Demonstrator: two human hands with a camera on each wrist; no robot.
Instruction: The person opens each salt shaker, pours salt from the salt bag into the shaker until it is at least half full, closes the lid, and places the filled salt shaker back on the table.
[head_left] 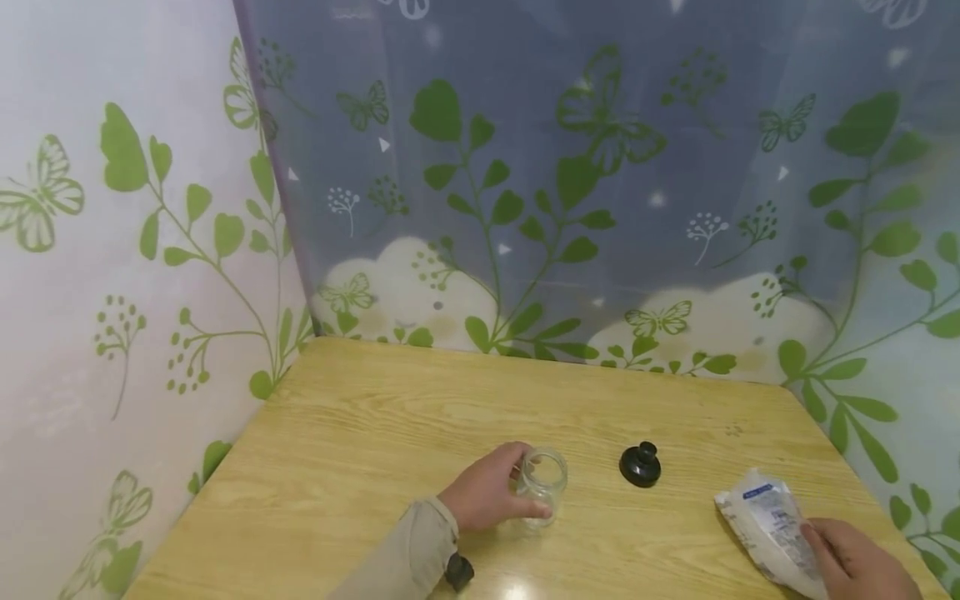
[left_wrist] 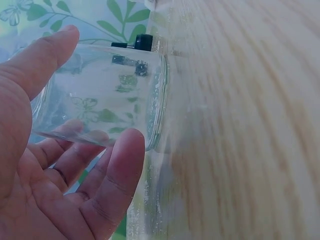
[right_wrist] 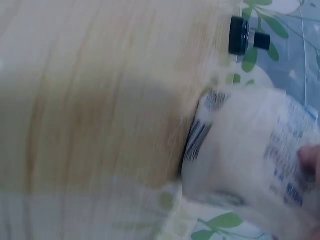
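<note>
My left hand (head_left: 491, 492) is at a clear glass jar (head_left: 546, 471) that stands upright and open-mouthed on the wooden table. In the left wrist view its thumb lies along one side of the jar and the fingers curve round the other. Farther right, my right hand (head_left: 858, 558) grips a white plastic packet (head_left: 772, 525) with blue and dark print by its near side. The right wrist view shows the packet's lower edge close over the table, with a fingertip (right_wrist: 310, 157) pressed on its printed face. Most of that hand is out of this view.
A black round lid (head_left: 641, 467) with a knob lies on the table between jar and packet, a little farther back. The wooden table (head_left: 360, 433) meets patterned curtains (head_left: 465, 208) at its back and sides. A small black object (head_left: 459, 572) sits at the left cuff.
</note>
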